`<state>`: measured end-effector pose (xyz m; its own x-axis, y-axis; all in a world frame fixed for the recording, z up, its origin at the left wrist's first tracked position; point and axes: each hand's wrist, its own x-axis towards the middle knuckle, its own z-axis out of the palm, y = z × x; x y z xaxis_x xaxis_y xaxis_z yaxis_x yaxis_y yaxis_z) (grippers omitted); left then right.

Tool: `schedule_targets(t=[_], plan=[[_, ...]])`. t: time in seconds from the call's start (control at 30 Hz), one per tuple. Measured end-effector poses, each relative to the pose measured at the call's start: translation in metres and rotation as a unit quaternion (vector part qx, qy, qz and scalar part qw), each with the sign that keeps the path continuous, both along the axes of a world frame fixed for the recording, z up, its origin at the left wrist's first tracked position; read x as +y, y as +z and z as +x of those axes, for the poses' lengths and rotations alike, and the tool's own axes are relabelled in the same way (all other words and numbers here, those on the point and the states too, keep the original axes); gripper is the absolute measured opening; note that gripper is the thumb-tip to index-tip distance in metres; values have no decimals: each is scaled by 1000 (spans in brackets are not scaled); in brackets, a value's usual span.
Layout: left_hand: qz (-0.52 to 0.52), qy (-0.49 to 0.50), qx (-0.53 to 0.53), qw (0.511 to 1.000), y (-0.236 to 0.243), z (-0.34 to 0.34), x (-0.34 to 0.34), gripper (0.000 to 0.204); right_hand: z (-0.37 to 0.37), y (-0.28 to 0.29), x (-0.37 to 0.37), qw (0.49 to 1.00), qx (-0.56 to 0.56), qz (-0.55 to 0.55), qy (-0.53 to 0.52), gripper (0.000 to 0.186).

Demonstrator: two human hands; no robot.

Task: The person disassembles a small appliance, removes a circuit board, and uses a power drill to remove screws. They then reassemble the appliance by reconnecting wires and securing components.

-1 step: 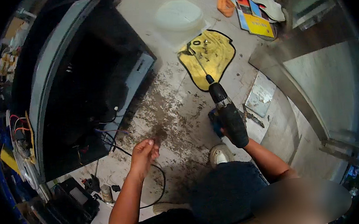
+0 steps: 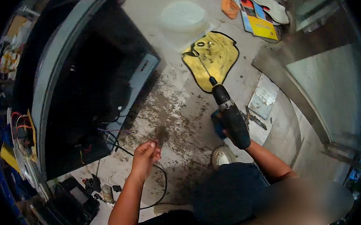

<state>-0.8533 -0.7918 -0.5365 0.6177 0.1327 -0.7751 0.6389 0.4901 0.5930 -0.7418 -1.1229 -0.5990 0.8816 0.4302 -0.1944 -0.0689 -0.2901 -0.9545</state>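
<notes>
The left hand (image 2: 146, 156) was drawn narrow, its fingers curled and the thumb against them; whether anything small sat between the fingertips could not be told. The right hand (image 2: 228, 139) was wrapped around a power drill (image 2: 237, 127), whose body hid most of it.

The drill was held to the right of the middle, over the floor (image 2: 181, 125), where dark dirt lay scattered. Below the outer part of its bit (image 2: 204, 65) was a yellow cloth (image 2: 220, 61); whether the tip touched it was unclear. Beyond the cloth stood a translucent whitish tub (image 2: 183, 17). Just right of the drill lay a dark, plier-like tool (image 2: 256, 120), next to a pale square plate (image 2: 263, 96), and farther right was a metal frame (image 2: 307, 101). On the left a large dark cabinet (image 2: 94, 76) filled much of the floor, with loose wires near its lower edge. A black cable (image 2: 165, 184) curved past the left hand, and a black case (image 2: 75, 199) lay at the lower left.

The drill's long axis ran from lower right to upper left, with the bit pointing away from the person.

Its housing was black, with a dark chuck, a blue part low on its left side, and a long, thin bit.
</notes>
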Motion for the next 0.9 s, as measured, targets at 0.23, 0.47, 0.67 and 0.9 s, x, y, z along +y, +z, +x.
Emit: schedule_targets(t=[0.23, 0.47, 0.67, 0.9], plan=[[74, -66, 10, 995, 46, -32, 36, 23, -15, -17, 7, 979, -157, -119, 48, 50], [87, -59, -20, 994, 66, -36, 53, 25, -16, -8, -7, 951, -238, -178, 86, 52], [93, -60, -47, 993, 70, -47, 65, 27, -12, 4, -35, 973, -68, -167, 147, 53], [80, -36, -41, 995, 90, -69, 78, 29, 77, 100, -29, 924, -326, -197, -39, 44]])
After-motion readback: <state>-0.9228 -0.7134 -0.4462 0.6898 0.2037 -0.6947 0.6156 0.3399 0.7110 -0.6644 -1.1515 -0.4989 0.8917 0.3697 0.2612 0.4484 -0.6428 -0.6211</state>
